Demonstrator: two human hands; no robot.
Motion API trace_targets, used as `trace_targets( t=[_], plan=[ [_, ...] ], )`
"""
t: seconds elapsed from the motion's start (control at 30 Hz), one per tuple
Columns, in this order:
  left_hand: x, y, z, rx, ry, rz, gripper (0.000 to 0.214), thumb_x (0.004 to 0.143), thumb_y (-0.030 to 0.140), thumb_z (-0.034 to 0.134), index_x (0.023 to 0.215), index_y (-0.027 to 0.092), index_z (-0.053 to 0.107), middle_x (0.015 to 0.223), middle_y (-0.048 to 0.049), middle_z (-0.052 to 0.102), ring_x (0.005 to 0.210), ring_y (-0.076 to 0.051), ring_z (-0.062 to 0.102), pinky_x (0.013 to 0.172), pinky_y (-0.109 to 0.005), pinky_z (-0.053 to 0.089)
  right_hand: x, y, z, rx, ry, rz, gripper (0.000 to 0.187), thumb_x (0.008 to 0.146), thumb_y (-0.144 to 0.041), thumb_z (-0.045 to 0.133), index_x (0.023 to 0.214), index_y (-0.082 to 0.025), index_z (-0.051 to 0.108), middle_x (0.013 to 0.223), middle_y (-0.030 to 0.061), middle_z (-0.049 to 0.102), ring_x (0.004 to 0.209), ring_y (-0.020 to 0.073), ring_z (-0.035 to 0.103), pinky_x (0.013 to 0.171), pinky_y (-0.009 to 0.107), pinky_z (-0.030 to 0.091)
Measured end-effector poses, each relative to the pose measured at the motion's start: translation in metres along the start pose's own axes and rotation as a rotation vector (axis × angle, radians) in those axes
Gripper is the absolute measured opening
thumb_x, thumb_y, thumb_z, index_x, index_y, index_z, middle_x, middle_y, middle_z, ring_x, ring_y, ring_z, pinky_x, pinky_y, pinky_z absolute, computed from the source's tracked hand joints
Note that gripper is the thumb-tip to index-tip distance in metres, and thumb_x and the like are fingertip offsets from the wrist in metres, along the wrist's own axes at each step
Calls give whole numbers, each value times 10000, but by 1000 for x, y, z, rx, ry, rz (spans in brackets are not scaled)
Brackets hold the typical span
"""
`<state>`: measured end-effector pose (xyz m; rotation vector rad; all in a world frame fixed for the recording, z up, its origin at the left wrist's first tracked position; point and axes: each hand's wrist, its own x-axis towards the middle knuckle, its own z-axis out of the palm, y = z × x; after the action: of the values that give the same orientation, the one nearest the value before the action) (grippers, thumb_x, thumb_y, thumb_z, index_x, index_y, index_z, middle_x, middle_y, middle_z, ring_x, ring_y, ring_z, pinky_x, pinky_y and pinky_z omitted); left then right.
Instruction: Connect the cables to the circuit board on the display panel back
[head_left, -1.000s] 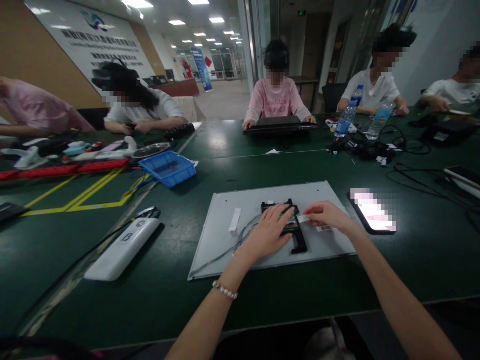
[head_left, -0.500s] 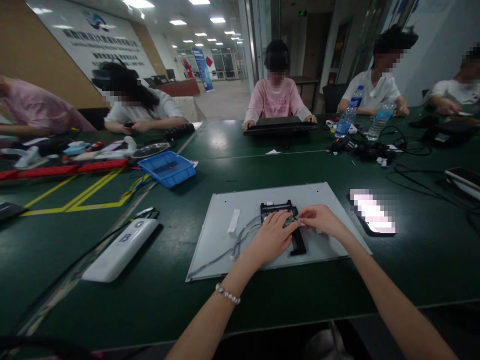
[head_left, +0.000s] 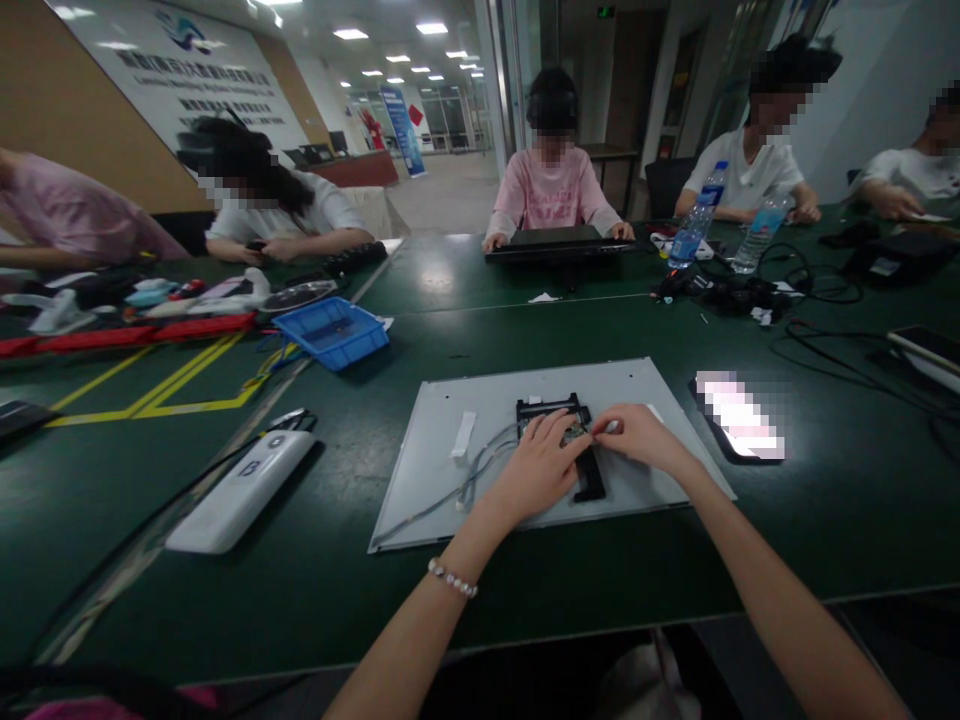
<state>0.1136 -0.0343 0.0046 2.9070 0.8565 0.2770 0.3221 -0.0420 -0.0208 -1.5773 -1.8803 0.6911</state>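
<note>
A pale grey flat panel (head_left: 420,450) lies on the table in front of me, with a black plastic bracket (head_left: 589,480) on it. My left hand (head_left: 536,465) rests over the bracket, its fingers stretched across it and the thumb beside a small circuit board (head_left: 574,430). From the right, my right hand (head_left: 643,438) meets the board's edge with thumb and fingertips pinched together. Something small and whitish shows at that pinch, too small to name. Grey cables (head_left: 480,468) run from under my left hand across the panel. A white strip (head_left: 463,435) sticks to the panel's left part.
Right of the panel lies a phone (head_left: 742,420) with a lit screen. A white power bank (head_left: 244,490) with a cable and a blue tray (head_left: 334,335) are to the left. Water bottles (head_left: 697,220) and dark cables stand farther back. Several people sit around the table.
The view has shifted slightly. Both hands stay at the bracket and board; the right fingers have curled a little, with a whitish spot now showing between them.
</note>
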Motion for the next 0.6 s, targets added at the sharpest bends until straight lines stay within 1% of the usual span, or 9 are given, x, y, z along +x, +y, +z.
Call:
trace_targets(
  t=[0.13,0.2,0.23,0.3,0.33,0.4,0.43,0.5,0.6],
  plan=[
    [-1,-1,-10,-41,34,-16,494,844,232,479,1327,273,385,1411,-56,344,1358,-269,208,1124,-511,111,0,4,-5,74,51,26,151,737,-262,586,808,-199,704,856,28,683,678,138,583,665,261,448],
    [-2,-8,-19,-82,99,-59,462,873,273,461,1329,270,385,1401,-57,355,1333,-264,257,1117,-489,167,0,5,-7,83,75,36,156,738,-270,582,807,-197,701,841,28,690,667,139,583,653,260,446],
    [-2,-14,-25,-105,141,-95,437,892,277,435,1326,262,390,1386,-62,372,1309,-258,299,1102,-467,220,0,5,-8,85,86,46,161,738,-271,577,807,-195,701,829,28,692,659,139,584,645,258,444],
    [-4,-31,-34,-159,234,-194,410,914,253,386,1324,238,390,1331,-76,419,1216,-240,414,1043,-423,334,0,5,-8,84,107,70,172,740,-269,564,809,-189,700,805,30,696,646,141,590,633,257,442],
    [-6,-42,-37,-193,264,-241,410,912,238,379,1322,232,390,1301,-75,440,1126,-220,488,990,-395,396,0,6,-8,80,117,77,177,740,-267,558,809,-186,700,795,31,697,644,144,593,630,258,441],
    [-13,-68,-39,-240,289,-334,405,892,201,383,1295,213,418,1254,-73,470,934,-177,571,874,-352,478,0,6,-7,67,135,76,184,740,-265,550,806,-184,702,787,33,700,647,150,600,627,263,439],
    [-18,-81,-39,-240,277,-366,396,868,176,398,1259,196,461,1235,-77,486,908,-175,576,852,-347,488,0,6,-7,62,142,71,187,741,-268,548,805,-185,703,785,34,701,646,153,602,624,265,437],
    [-28,-107,-34,-223,266,-424,378,809,131,419,1163,174,546,1199,-86,519,980,-202,556,853,-349,487,0,7,-6,57,174,64,190,744,-278,548,805,-189,704,779,32,701,638,155,603,612,267,434],
    [-42,-133,-25,-305,187,-418,421,731,102,442,1118,181,588,1185,-76,545,1015,-207,549,785,-310,507,1,10,-4,53,241,68,189,741,-291,555,807,-193,704,758,29,697,622,158,601,599,269,431]
  ],
)
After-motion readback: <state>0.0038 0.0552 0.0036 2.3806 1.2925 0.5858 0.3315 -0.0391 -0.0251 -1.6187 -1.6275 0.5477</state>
